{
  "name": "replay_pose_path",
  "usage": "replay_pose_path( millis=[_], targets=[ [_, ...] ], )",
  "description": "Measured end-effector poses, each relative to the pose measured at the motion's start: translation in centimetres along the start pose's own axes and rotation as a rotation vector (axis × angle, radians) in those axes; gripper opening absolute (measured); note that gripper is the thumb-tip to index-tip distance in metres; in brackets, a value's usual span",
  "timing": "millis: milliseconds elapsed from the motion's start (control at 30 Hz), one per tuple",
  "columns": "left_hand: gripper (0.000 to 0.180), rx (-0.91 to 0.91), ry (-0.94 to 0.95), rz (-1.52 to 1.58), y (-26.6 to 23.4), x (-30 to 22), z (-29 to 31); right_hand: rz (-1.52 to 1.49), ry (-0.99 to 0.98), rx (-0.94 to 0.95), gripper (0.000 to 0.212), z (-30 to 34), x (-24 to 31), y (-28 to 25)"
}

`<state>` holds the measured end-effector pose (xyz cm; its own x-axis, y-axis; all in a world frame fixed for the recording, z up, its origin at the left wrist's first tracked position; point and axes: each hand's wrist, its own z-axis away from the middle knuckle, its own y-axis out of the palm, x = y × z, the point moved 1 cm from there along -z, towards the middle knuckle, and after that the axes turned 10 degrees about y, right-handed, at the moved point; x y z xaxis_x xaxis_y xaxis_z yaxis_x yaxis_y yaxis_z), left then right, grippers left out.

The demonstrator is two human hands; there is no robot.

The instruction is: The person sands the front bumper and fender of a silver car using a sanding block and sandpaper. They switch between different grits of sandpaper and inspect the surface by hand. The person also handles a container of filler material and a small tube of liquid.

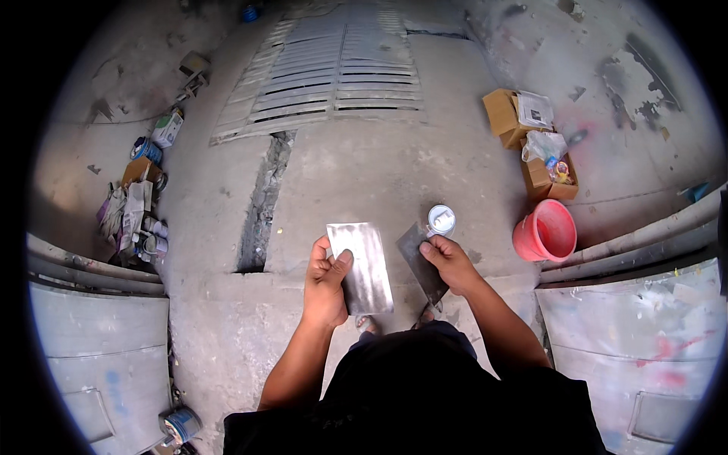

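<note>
I stand on a concrete floor and look down. My left hand (326,280) grips a rectangular grey metal plate (364,265) by its left edge, thumb on top. My right hand (449,262) holds a smaller dark flat scraper blade (421,262), tilted, with its wide edge toward the plate. The two tools are close together but do not touch. A small round white tin (441,220) sits on the floor just beyond my right hand. My feet show below the plate.
A red plastic bucket (547,231) stands to the right, with open cardboard boxes (523,121) behind it. Cans and boxes (140,205) are piled at the left. A metal floor grate (334,72) lies ahead, and a crack (262,205) runs through the concrete. Grey panels flank both sides.
</note>
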<state>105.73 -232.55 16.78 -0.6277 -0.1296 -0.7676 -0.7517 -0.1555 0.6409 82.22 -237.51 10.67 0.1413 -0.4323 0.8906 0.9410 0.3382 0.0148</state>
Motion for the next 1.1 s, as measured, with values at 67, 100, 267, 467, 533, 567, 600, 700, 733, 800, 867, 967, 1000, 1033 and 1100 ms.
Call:
replay_pose_path(
  millis=[67, 100, 267, 467, 533, 567, 600, 700, 733, 800, 867, 967, 1000, 1033, 1100],
  targets=[
    [0.029, -0.065, 0.172, -0.118, -0.9, 0.3, -0.5, -0.024, -0.036, -0.048, 0.024, 0.6, -0.2, -0.7],
    [0.029, -0.065, 0.208, -0.208, -1.5, 0.6, -0.4, 0.113, -0.069, -0.052, 0.025, 1.4, -0.1, -0.1],
    [0.033, 0.049, 0.35, -0.532, -2.0, 2.1, 0.6, 0.506, -0.166, -0.257, 0.031, 2.1, 3.3, 3.2],
    [0.031, 0.045, 0.198, -0.402, -3.1, 1.4, 0.5, 0.258, -0.21, -0.283, 0.03, -0.8, 6.2, 0.2],
    [0.029, 0.031, 0.124, -0.317, -3.4, 0.9, -0.1, 0.403, -0.184, -0.246, 0.029, 0.8, 5.5, -0.5],
    [0.028, 0.031, 0.104, -0.323, -3.9, 0.8, -0.2, 0.413, -0.178, -0.244, 0.029, 1.2, 5.1, -0.3],
    [0.027, 0.032, 0.084, -0.33, -4.3, 0.8, -0.3, 0.423, -0.173, -0.243, 0.029, 1.5, 4.8, -0.1],
    [0.011, 0.017, 0.078, -0.486, -5.8, 1.5, -0.5, 0.472, -0.143, -0.228, 0.029, 1.8, 4.6, 0.8],
    [0.016, 0.022, 0.052, -0.545, -7.2, 1.9, -0.6, 0.493, -0.134, -0.216, 0.028, 2.1, 5.1, 1.4],
    [0.035, -0.028, -0.056, -0.59, -6.3, 1.8, -0.6, 0.557, -0.12, -0.187, 0.029, 2.6, 5.3, 1.6],
    [0.036, 0.06, -0.1, -0.601, -6.1, 2.8, -1.2, 0.64, -0.114, -0.146, 0.032, 2.9, 5.3, 1.8],
    [0.021, 0.205, -0.085, -0.611, -4.7, 3.6, -1.9, 0.76, -0.213, -0.088, 0.033, 2.9, 5.0, 2.1],
    [0.017, 0.237, -0.068, -0.608, -3.3, 3.4, -1.9, 0.799, -0.252, -0.071, 0.031, 2.9, 4.9, 2.2],
    [0.015, 0.267, -0.051, -0.605, -2.2, 3.0, -2.0, 0.838, -0.291, -0.052, 0.029, 2.8, 4.6, 2.4],
    [0.015, 0.366, -0.163, -0.568, -1.5, 2.8, -2.3, 0.905, -0.34, -0.02, 0.027, 2.8, 4.8, 2.8]
  ],
)
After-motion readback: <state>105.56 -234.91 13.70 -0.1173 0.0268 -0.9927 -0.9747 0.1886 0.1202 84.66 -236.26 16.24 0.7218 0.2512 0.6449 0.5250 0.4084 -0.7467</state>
